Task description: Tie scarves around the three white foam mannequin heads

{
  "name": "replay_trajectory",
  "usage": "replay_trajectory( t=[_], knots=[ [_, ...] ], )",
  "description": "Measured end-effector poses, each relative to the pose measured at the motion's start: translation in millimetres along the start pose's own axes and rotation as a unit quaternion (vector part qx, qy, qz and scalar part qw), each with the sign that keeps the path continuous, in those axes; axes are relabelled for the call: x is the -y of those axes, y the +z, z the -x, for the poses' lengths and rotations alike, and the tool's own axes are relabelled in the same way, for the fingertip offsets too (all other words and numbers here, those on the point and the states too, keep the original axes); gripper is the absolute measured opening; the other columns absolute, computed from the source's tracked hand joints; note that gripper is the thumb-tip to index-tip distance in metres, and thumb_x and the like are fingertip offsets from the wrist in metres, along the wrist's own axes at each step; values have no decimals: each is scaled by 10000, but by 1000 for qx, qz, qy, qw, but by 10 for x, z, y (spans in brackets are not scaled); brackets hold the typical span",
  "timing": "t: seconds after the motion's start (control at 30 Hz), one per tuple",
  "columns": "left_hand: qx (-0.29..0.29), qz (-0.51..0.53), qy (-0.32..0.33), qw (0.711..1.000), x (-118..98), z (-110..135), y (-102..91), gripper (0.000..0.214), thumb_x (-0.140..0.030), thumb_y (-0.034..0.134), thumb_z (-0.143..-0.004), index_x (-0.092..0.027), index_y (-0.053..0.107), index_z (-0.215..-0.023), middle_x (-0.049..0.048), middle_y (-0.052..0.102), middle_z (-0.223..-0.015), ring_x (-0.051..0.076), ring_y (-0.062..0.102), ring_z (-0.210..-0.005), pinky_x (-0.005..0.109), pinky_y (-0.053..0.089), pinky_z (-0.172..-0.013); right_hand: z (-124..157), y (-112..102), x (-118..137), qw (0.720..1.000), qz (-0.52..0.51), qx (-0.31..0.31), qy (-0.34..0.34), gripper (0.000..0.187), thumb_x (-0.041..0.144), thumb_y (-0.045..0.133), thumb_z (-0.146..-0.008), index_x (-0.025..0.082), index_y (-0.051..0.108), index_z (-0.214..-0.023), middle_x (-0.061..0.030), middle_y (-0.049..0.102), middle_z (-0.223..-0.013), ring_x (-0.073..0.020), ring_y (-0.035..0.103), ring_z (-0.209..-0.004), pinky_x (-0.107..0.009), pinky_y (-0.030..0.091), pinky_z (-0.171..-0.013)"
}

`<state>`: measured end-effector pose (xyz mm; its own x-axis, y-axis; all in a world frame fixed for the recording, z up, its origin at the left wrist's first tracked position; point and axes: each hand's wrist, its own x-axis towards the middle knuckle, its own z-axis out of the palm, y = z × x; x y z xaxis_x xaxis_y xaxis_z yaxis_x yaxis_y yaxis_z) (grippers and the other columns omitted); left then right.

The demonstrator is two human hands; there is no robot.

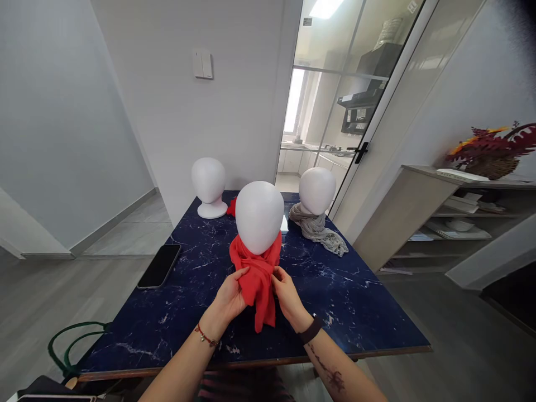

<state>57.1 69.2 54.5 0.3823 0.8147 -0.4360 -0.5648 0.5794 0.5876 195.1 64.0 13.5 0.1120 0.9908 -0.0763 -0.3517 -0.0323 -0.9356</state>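
"How far along?"

"Left head (208, 181) bare. My left hand (231, 293) grasps the red scarf (260, 279), wrapped below the middle head (259, 218), tail hanging, any knot unclear; my right hand (288, 291) pinches its edge. Right head (317, 190) has a grey scarf (317, 230)."

"Room?"

"Phone (159, 267) at left, near edge (251, 363) beneath my forearms, open tabletop (355, 315) right."

Left hand (231, 291) grips red scarf (262, 282) around central white head (259, 216). Right hand (288, 293) touches scarf's edge. Black phone (159, 267) lies on table (355, 307).

Head-worn view, forward and down, close over table (343, 312)
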Motion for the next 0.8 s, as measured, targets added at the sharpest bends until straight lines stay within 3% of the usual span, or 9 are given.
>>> replay_trajectory(
  t=[0.13, 0.2, 0.33, 0.47, 0.57, 0.67, 0.73, 0.8],
  knots=[
    [-75, -66, 76, 992, 73, -137, 61, 160, -246, 569, -816, -108, 649, -833, 83, 698, -790, 167, 656, -705, 277, 513, -743, -55, 30, -14, 999, 22, 26, 2, 198, 264, 695, -626, 163, 645, -788, -22, 678, -810, -156, 579, -744, -268, 465, -707],
    [-90, -97, 80, 988, 90, -182, 83, 144, -231, 598, -793, -104, 664, -800, 77, 705, -777, 147, 635, -664, 255, 492, -718, -56, 42, 9, 999, 29, 42, 16, 209, 237, 685, -619, 160, 653, -811, -34, 689, -839, -161, 583, -754, -267, 467, -693],
    [-66, -127, 50, 988, 94, -217, 109, 137, -250, 636, -760, -117, 667, -757, 51, 681, -674, 146, 602, -600, 261, 474, -656, 35, 49, 74, 996, -47, 28, 69, 295, 283, 672, -651, 192, 619, -926, -38, 697, -864, -168, 611, -725, -274, 482, -645],
    [-62, -150, 75, 984, 116, -235, 97, 187, -319, 674, -731, -134, 664, -758, 35, 672, -640, 161, 609, -605, 275, 474, -645, 179, 48, 131, 982, -133, 32, 127, 398, 438, 633, -726, 230, 549, -1055, -45, 680, -910, -166, 624, -669, -285, 487, -576],
    [-18, -146, 107, 983, 121, -236, 92, 225, -319, 686, -723, -121, 689, -830, 69, 718, -785, 182, 648, -745, 282, 480, -741, 228, 9, 183, 991, -82, 28, 98, 529, 316, 759, -624, 244, 523, -1092, -19, 671, -966, -124, 607, -653, -227, 459, -551],
    [45, -145, 132, 980, 95, -225, 91, 256, -331, 691, -731, -100, 703, -840, 90, 725, -836, 197, 651, -825, 293, 470, -818, 210, -123, 267, 995, 5, 28, 91, 483, 268, 747, -617, 208, 549, -1054, 11, 668, -775, -70, 485, -476, -180, 338, -429],
    [60, -153, 133, 978, 77, -229, 83, 255, -339, 710, -722, -91, 703, -782, 87, 719, -788, 178, 644, -757, 280, 477, -775, 181, -255, 330, 996, 38, 27, 81, 402, 316, 706, -671, 195, 560, -1026, 22, 642, -666, -71, 458, -463, -171, 299, -418],
    [33, -147, 128, 980, 70, -250, 73, 243, -326, 742, -694, -95, 695, -753, 67, 707, -737, 142, 622, -665, 250, 483, -681, 154, -386, 376, 997, 43, 24, 58, 333, 336, 696, -693, 195, 570, -966, 27, 626, -645, -83, 495, -525, -165, 328, -460]
  ],
)
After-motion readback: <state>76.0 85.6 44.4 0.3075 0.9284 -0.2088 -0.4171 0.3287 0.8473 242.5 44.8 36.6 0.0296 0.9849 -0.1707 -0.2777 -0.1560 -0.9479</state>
